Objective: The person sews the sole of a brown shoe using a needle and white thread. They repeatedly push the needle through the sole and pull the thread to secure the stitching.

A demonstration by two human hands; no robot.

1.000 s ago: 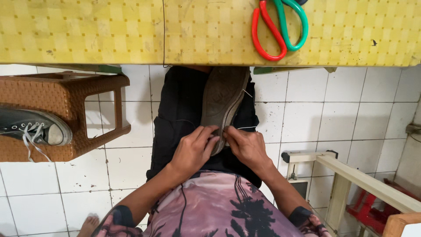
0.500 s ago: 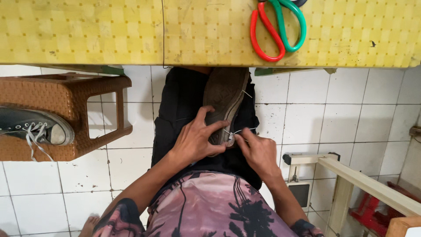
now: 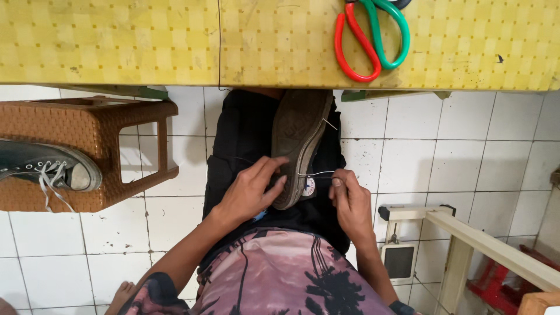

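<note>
Stitching a dark sneaker (image 3: 297, 140), sole up, toe toward the yellow table (image 3: 116, 41).
Left hand (image 3: 251, 192) grips its heel; right hand (image 3: 349, 195) pinches taut thread (image 3: 318, 173) beside a round ankle patch (image 3: 307, 187).

Worn dark canvas sneaker (image 3: 298, 146) sole-up on lap, centre; left hand (image 3: 248, 192) on its left, right hand (image 3: 350, 201) on its right. Red-and-green-handled scissors (image 3: 373, 35) on yellow patterned tabletop (image 3: 116, 41), far right. Brown woven plastic stool (image 3: 87, 151) left, second dark lace-up sneaker (image 3: 46, 166) on it.

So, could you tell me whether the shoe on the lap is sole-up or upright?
Sole-up: the shoe shows its worn grey tread to the camera, steadied by the left hand; the right hand holds thread beside it.
</note>
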